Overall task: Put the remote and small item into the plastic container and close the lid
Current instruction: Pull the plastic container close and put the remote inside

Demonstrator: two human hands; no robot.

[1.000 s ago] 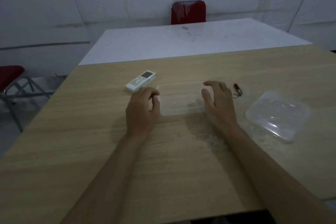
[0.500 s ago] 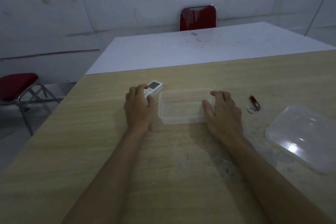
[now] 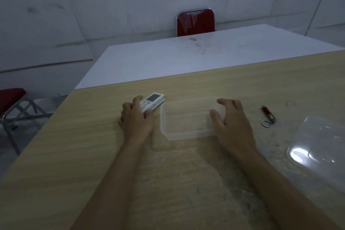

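Note:
A clear, empty plastic container (image 3: pixel 184 133) sits on the wooden table. My right hand (image 3: pixel 231 123) grips its right end, thumb inside the rim. Left of the container lies a white remote (image 3: pixel 153 101) with a small screen; my left hand (image 3: pixel 137 119) is wrapped around its near end, fingers over it and thumb at its side. A small dark red item with a key ring (image 3: pixel 268 116) lies on the table to the right of my right hand. The clear lid (image 3: pixel 321 147) rests further right, near the frame's edge.
The wooden table (image 3: pixel 74 155) runs toward me, its left edge dropping to the floor. A white table (image 3: pixel 168 58) butts against its far side, with a red chair (image 3: pixel 195 22) behind it. Another red chair (image 3: pixel 11 99) stands at the left.
My left hand left the container's left end, reached up to the remote and closed around it. My right hand stays on the container. The camera view shifted.

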